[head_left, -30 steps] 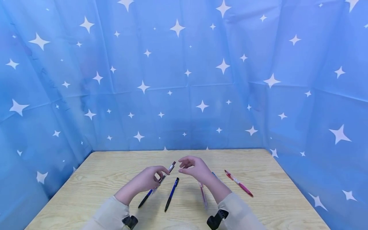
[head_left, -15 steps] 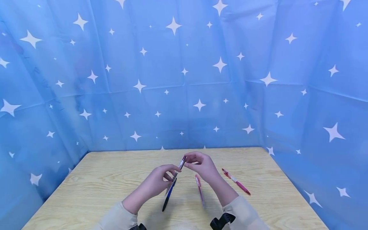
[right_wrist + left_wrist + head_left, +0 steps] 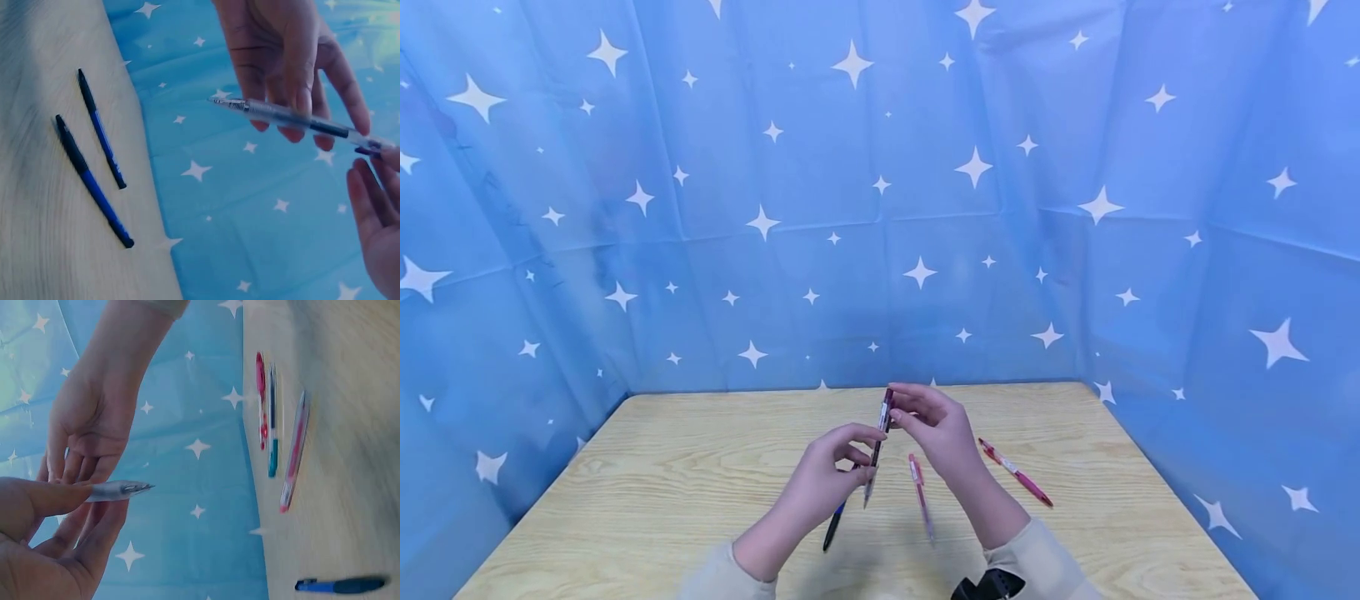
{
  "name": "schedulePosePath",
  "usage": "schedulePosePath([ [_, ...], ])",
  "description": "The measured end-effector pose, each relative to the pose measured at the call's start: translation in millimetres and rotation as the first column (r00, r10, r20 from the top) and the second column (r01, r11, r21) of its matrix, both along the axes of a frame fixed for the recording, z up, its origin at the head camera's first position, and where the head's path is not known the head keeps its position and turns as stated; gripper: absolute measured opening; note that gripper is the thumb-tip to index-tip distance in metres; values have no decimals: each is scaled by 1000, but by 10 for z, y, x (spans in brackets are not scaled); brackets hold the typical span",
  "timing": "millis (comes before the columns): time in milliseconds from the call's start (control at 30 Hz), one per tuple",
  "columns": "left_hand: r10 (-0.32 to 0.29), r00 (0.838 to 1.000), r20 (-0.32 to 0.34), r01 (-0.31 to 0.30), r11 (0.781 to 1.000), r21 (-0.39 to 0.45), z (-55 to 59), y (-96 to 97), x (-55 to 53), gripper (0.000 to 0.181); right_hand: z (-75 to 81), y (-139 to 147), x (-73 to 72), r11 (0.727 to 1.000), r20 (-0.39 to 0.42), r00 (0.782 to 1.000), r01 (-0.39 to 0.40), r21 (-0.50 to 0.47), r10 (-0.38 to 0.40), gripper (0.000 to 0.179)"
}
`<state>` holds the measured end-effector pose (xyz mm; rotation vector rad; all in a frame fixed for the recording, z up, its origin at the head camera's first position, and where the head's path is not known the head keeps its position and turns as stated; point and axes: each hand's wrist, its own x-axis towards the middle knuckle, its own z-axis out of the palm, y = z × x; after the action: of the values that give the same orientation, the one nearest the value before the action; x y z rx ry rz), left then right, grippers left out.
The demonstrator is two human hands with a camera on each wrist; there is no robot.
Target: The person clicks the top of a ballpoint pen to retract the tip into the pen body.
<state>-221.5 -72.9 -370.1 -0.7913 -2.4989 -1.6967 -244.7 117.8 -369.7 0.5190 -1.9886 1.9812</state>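
A clear-barrelled retractable pen (image 3: 884,412) with a dark red top is held tilted above the table, its point downward. My left hand (image 3: 831,471) pinches the barrel between thumb and fingers; the pen's metal tip (image 3: 140,487) sticks out past them in the left wrist view. At the upper end, my right hand (image 3: 936,425) grips the pen's top between thumb and fingers. Below the left hand lies a blue pen with a black grip (image 3: 833,530), partly covered by that hand. Two such pens, including a thinner blue one (image 3: 100,128), appear in the right wrist view.
On the wood-grain table (image 3: 700,467) lie a clear pink pen (image 3: 921,497) and a red-pink pen (image 3: 1017,473). A clear pen with a teal end (image 3: 273,425), seen in the left wrist view, lies between them. A blue star-patterned curtain (image 3: 820,250) surrounds the table.
The left hand has raised the pen and carried it right, turning it more upright. The right hand, apart from it one second ago, has taken hold of its top end.
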Motion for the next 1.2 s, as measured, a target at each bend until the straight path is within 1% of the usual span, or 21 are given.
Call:
schedulePosePath([
  [67, 10, 1000, 8, -10, 1000, 19, 1, 24, 26, 38, 29, 2, 26, 1000, -10, 1000, 2, -11, -2, 30],
  [200, 15, 1000, 23, -16, 997, 74, 5, 60, 80, 34, 70, 6, 79, 999, -17, 1000, -19, -50, 18, 30],
  [333, 22, 1000, 9, -22, 995, 100, 10, 84, 113, 30, 89, 6, 131, 997, -43, 998, -41, -71, 38, 27],
  [533, 37, 999, -25, -35, 996, 80, 34, 81, 147, 29, 82, -9, 177, 995, -105, 993, -69, -73, 61, 23],
  [767, 47, 999, -25, -45, 997, 59, 75, 77, 177, 32, 66, -20, 189, 996, -152, 987, -65, -68, 54, 23],
  [833, 47, 998, -34, -45, 997, 58, 88, 79, 185, 32, 62, -20, 191, 996, -156, 986, -64, -68, 53, 23],
  [1000, 39, 999, -37, -36, 998, 60, 106, 81, 201, 33, 43, -23, 190, 994, -133, 989, -68, -86, 56, 21],
  [1200, 32, 999, -37, -31, 999, 42, 109, 63, 194, 33, 37, -33, 195, 993, -113, 992, -70, -90, 60, 22],
])
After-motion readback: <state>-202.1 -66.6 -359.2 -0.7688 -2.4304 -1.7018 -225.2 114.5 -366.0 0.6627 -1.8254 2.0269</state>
